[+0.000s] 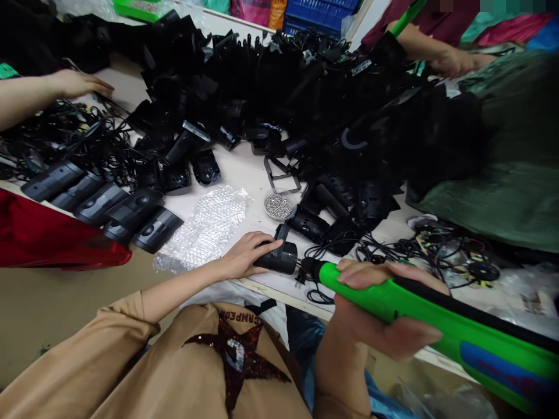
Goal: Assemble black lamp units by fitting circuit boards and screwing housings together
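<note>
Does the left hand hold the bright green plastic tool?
No: the left hand grips a black plastic housing; the right hand holds the green tool.

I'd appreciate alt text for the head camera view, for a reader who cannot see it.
A left hand holds a black plastic housing on a white table; the right hand grips a bright green plastic tool. Heaped black plastic parts, black cables and clear bubble wrap lie nearby. Other people's hands reach in.
</note>
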